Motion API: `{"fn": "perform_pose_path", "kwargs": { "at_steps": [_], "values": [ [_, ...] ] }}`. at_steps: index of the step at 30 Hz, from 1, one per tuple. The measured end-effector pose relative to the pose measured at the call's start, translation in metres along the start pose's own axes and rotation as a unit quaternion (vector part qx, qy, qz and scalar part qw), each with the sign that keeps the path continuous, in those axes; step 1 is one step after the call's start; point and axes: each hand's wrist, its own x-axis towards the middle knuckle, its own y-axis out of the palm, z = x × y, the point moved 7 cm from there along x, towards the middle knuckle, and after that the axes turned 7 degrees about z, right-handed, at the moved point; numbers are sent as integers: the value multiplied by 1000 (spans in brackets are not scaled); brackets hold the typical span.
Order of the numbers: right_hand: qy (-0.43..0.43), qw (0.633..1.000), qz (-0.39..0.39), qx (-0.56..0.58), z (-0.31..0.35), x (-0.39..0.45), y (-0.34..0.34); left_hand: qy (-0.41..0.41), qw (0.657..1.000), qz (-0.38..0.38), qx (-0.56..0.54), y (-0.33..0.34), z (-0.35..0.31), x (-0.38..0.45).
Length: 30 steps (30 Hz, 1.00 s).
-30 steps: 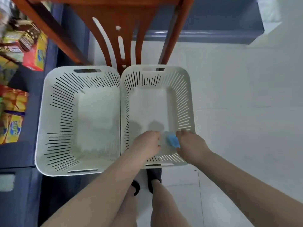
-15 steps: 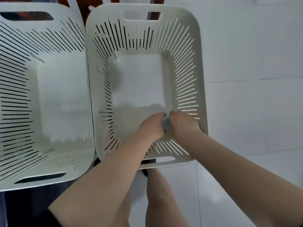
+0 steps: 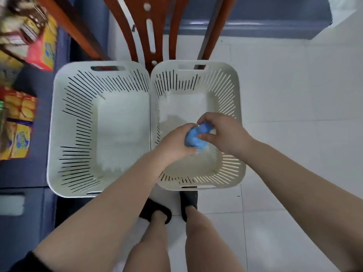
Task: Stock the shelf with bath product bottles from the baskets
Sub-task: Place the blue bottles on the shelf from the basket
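Two white slotted baskets stand side by side on the floor, the left basket (image 3: 59,122) and the right basket (image 3: 237,107); no bottles show inside either. Over the right basket both hands hold a small blue object (image 3: 193,139), rounded and blurred, too unclear to name. My left hand (image 3: 174,143) grips its lower left part. My right hand (image 3: 222,131) pinches its upper right part with thumb and fingers.
A brown wooden chair (image 3: 151,30) stands just behind the baskets. A dark blue shelf unit (image 3: 29,173) runs along the left with colourful boxes (image 3: 17,124). White tiled floor (image 3: 294,134) spreads to the right. My feet in black sandals (image 3: 188,201) stand near the baskets.
The view has pulled back and up from the right basket. Both hands have risen from the basket bottom with the blue object, which now shows more between them.
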Motion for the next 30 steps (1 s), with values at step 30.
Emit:
{"fn": "perform_pose_path", "kwargs": {
  "at_steps": [30],
  "values": [
    [-534, 837, 14, 119, 563, -161, -111, 163, 831, -521, -107, -270, -151, -506]
  ]
}}
